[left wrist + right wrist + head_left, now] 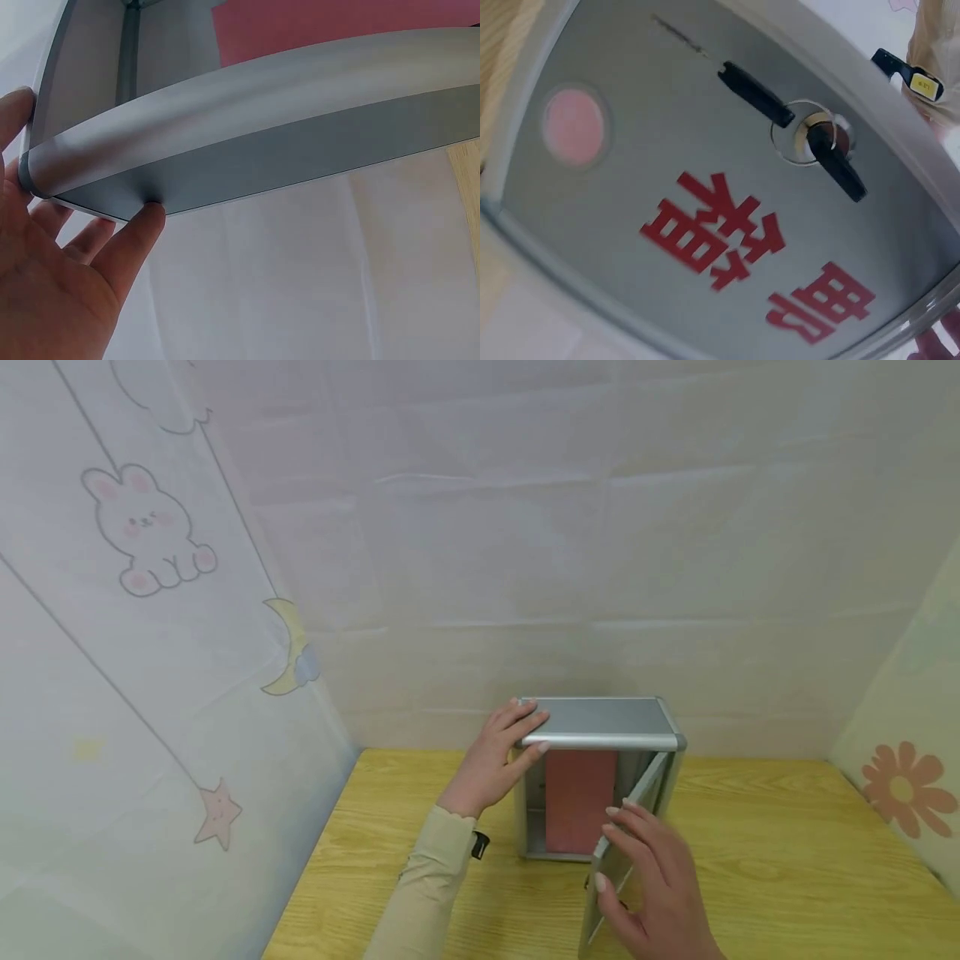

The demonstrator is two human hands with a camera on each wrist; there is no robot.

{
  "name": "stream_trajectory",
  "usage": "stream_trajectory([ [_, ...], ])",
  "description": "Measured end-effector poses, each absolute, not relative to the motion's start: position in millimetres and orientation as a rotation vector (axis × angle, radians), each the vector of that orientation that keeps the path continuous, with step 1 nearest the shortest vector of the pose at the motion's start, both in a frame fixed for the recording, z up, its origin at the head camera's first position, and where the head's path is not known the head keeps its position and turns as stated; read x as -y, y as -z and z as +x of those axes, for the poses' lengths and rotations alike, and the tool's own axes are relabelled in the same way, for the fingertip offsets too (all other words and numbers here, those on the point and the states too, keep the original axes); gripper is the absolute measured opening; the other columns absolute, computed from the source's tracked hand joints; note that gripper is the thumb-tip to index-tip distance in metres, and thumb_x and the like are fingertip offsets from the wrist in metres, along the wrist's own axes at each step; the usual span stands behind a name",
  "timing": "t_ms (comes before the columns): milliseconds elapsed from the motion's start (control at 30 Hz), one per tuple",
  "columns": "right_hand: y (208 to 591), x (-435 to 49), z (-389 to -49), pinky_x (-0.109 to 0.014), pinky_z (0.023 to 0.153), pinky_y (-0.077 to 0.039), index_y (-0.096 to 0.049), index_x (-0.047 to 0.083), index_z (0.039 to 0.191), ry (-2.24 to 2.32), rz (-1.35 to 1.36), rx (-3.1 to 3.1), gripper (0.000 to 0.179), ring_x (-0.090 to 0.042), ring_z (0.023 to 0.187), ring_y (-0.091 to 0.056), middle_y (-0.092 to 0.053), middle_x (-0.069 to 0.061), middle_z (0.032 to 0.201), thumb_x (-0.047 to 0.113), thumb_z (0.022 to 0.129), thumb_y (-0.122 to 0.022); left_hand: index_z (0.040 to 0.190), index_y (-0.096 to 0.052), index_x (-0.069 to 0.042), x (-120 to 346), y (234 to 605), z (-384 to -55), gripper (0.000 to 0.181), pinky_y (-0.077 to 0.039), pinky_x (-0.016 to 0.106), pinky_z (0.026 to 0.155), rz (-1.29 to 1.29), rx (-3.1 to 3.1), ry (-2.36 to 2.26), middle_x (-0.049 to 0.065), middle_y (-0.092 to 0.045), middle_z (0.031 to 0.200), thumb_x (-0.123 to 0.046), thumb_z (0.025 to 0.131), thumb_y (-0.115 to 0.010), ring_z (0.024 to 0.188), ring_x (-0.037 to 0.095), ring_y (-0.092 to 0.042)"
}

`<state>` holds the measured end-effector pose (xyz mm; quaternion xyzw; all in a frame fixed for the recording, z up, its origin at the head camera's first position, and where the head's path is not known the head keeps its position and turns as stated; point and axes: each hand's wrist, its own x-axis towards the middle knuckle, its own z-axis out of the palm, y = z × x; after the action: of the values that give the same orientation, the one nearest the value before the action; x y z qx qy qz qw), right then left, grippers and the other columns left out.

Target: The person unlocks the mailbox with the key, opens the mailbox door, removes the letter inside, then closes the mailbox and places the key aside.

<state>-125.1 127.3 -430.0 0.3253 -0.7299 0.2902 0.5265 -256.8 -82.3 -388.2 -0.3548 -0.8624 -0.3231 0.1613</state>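
Note:
A grey metal letter box (607, 718) with silver rims stands upright, its door (651, 783) swung out toward me on the right. Inside it is a flat red sheet (580, 802). My left hand (498, 756) rests on the box's upper left corner, fingers over the top. My right hand (660, 872) is beside the door, fingertips at its upper and free edges. In the right wrist view the door's outer face bears red characters (712, 229), and a key (836, 161) sits in the lock, with a second key (754, 94) on the ring.
The box stands on a wood-grain table (765, 835) near its back edge. A creased pale sheet (525, 568) hangs behind, and a printed sheet with a rabbit (146, 531) is on the left. A flower print (902, 789) shows at right.

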Motion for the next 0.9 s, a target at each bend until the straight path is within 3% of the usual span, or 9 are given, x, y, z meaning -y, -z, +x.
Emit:
stream_trajectory([
  [367,424.8,-174.3,-94.8,-0.016,0.098,-0.039,-0.056,-0.018,0.1,-0.91,0.751,1.693,0.046,-0.019,0.123,-0.051,-0.059,-0.025,0.113,0.028,0.095,-0.06,0.145,-0.045,-0.019,81.1,387.3,-255.2,0.05,-0.026,0.041,0.113,-1.008,2.45,0.957,0.001,-0.032,0.153,-0.04,0.1,-0.05,0.144,0.024,-0.015],
  [600,426.0,-202.4,-86.5,-0.01,0.086,-0.045,-0.064,-0.018,0.092,-1.024,0.501,1.659,0.023,-0.01,0.106,-0.061,-0.064,-0.028,0.106,0.004,0.086,-0.067,0.145,-0.045,-0.019,82.0,388.6,-257.1,0.05,-0.026,0.04,0.113,-1.011,2.433,0.962,0.001,-0.033,0.152,-0.039,0.1,-0.051,0.144,0.025,-0.016],
  [900,428.5,-246.6,-86.5,-0.008,0.089,-0.039,-0.07,-0.013,0.094,-0.873,0.379,1.826,0.018,0.004,0.106,-0.054,-0.067,-0.012,0.105,0.003,0.088,-0.065,0.146,-0.044,-0.022,81.1,389.4,-256.7,0.05,-0.026,0.039,0.113,-1.004,2.451,0.96,0.001,-0.032,0.153,-0.041,0.1,-0.049,0.144,0.022,-0.015],
])
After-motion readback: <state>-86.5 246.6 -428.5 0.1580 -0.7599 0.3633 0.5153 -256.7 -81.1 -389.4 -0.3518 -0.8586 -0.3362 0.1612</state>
